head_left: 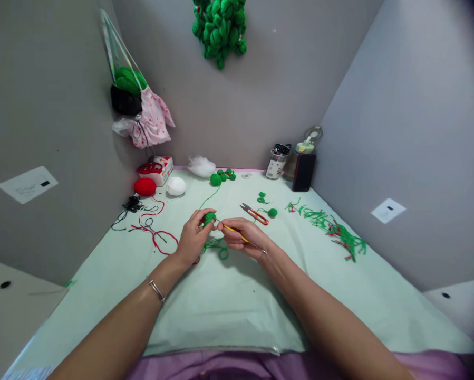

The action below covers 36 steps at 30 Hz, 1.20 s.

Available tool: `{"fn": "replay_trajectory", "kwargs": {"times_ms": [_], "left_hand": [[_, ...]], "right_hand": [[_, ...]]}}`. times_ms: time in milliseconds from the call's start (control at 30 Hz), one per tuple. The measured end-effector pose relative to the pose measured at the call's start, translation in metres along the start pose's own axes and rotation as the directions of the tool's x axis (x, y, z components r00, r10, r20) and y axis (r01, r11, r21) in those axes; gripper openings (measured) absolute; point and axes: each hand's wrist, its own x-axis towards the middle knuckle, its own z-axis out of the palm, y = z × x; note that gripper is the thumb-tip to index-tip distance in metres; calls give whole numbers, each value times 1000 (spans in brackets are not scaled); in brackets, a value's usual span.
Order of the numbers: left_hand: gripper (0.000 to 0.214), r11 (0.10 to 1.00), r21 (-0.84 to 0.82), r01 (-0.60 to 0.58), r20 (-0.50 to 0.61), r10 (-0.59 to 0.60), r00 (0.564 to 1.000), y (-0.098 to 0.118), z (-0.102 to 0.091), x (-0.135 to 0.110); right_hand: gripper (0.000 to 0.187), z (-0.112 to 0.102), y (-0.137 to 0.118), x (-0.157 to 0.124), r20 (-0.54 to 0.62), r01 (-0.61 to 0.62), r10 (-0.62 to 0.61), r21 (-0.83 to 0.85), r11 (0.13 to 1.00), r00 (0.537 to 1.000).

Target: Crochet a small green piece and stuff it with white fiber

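Note:
My left hand [194, 236] is closed around a small green crochet piece [210, 217], pinching it near the fingertips. In my right hand [242, 237] is a crochet hook [231, 228] with a yellow grip, its tip pointing left at the piece. A green strand runs back from my left hand to a green yarn ball [215, 180]. Loose loops of green yarn [223, 252] lie on the table below the hands. Orange-handled thread snips [254, 214] rest to the right, beside a small green crocheted ball [272, 212].
A red yarn ball [145, 187], a white yarn ball [176, 186] and white stuffing [201, 167] stand at the back left. Green yarn scraps [335, 230] spread rightward. A dark phone [303, 172] leans near a pen cup [276, 164]. Green crocheted pieces [220, 30] hang on the wall.

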Motion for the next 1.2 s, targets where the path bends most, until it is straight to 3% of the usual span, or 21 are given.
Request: {"fn": "replay_trajectory", "kwargs": {"times_ms": [133, 267, 433, 567, 700, 833, 867, 900, 1000, 1100, 1200], "left_hand": [[25, 999, -15, 34, 32, -34, 999, 2, -2, 1], [29, 994, -63, 89, 84, -83, 993, 0, -5, 4], [30, 984, -115, 139, 131, -123, 984, -1, -9, 7], [29, 981, -141, 134, 114, -119, 986, -1, -8, 7], [29, 979, -171, 115, -2, -117, 993, -8, -11, 13], [33, 960, -250, 128, -128, -164, 978, -20, -21, 22], [34, 951, -279, 133, -138, -177, 974, -21, -23, 23], [35, 940, -310, 139, -140, -190, 972, -22, -24, 25], [35, 904, -401, 150, -120, -214, 969, -20, -26, 25], [34, 873, -460, 160, -81, -221, 972, -12, -24, 24], [30, 860, -482, 166, -48, -215, 975, -3, -21, 21]], "right_hand": [[21, 9, 4, -2, -84, 97, -109, -131, 987, 991], [15, 19, 11, -6, -157, 198, -259, -322, 926, 953], [9, 22, 14, -7, -146, 236, -329, -443, 865, 933], [18, 16, 12, -4, -76, 214, -265, -399, 892, 961], [33, 17, 9, -4, 98, 127, -102, -300, 946, 990], [39, 26, 7, -12, 294, 41, 64, -336, 941, 954], [38, 26, 5, -13, 283, 35, 82, -384, 923, 956], [37, 24, 3, -14, 195, 39, 62, -474, 880, 979], [30, 5, -5, -12, -68, 45, -107, -599, 800, 992], [25, -19, -11, -7, -294, 33, -302, -664, 747, 907], [38, -24, -7, -2, -364, 58, -390, -664, 746, 846]]}}
